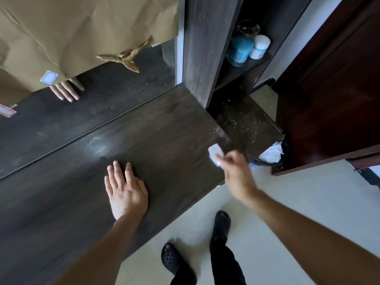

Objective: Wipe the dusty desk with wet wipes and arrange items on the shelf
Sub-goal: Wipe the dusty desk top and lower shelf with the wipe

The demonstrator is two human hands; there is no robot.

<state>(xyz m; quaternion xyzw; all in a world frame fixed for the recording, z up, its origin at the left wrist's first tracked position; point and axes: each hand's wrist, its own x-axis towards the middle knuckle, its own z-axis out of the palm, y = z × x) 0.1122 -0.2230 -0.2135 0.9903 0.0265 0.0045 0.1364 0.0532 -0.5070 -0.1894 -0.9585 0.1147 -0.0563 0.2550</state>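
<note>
Pinching the wet wipe (pixel 216 154) between thumb and fingertips, my right hand (pixel 234 169) sits just above the right near corner of the desk (pixel 164 130). The frame is blurred there, so I cannot say whether the wipe touches the wood. The wipe is bunched into a small white wad. I judge it light, limp and damp, likely to fold or slip out of a loose pinch, so I would spread it under flat fingers and press down, not hold it by one edge. My left hand (pixel 125 188) lies palm down on the desk to the left, fingers straight and relaxed, gripping nothing. Further right, the lower surface under the shelf (pixel 246 64) carries pale dust (pixel 240 120) that looks unwiped. On the shelf, far right, stand a blue jar (pixel 240 49), a white bottle (pixel 260 46) touching it, and a glass jar (pixel 247 28) behind them. The glass looks fragile and smooth, so I would take it round the body. A bin (pixel 271 154) with crumpled paper sits on the floor, right of the desk.
</note>
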